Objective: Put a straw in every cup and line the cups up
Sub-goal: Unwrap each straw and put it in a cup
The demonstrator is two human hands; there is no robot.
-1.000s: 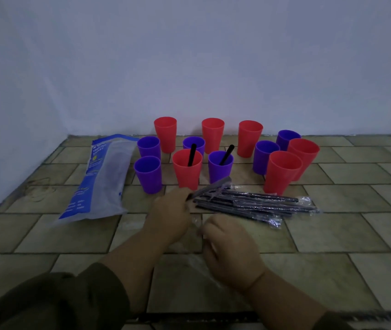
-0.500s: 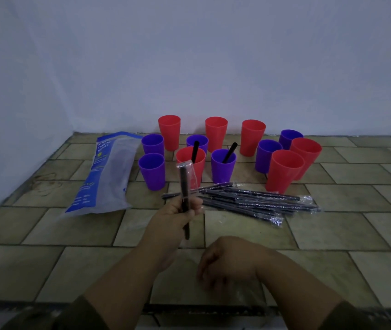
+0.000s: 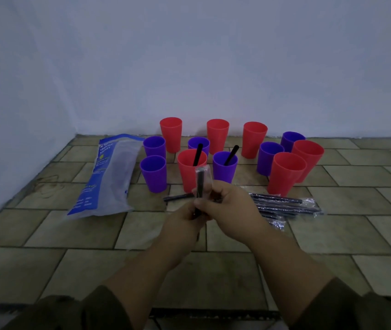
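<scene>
Several red and purple cups stand scattered on the tiled floor near the wall. A front red cup (image 3: 188, 171) and a front purple cup (image 3: 224, 167) each hold a black straw. Both hands meet in front of them around one wrapped black straw (image 3: 200, 181), held upright with its clear wrapper sticking out on top. My left hand (image 3: 182, 222) grips its lower part; my right hand (image 3: 227, 206) closes on it just above. A pile of wrapped straws (image 3: 287, 204) lies on the floor to the right, partly hidden by my right hand.
A blue and clear plastic bag (image 3: 111, 175) lies flat on the floor to the left of the cups. White walls close the back and the left side. Bare tiles (image 3: 332, 234) stretch to the front and right.
My left hand lifted one wrapped straw from the pile and stood it upright. My right hand rose from the floor and closed on the same straw.
</scene>
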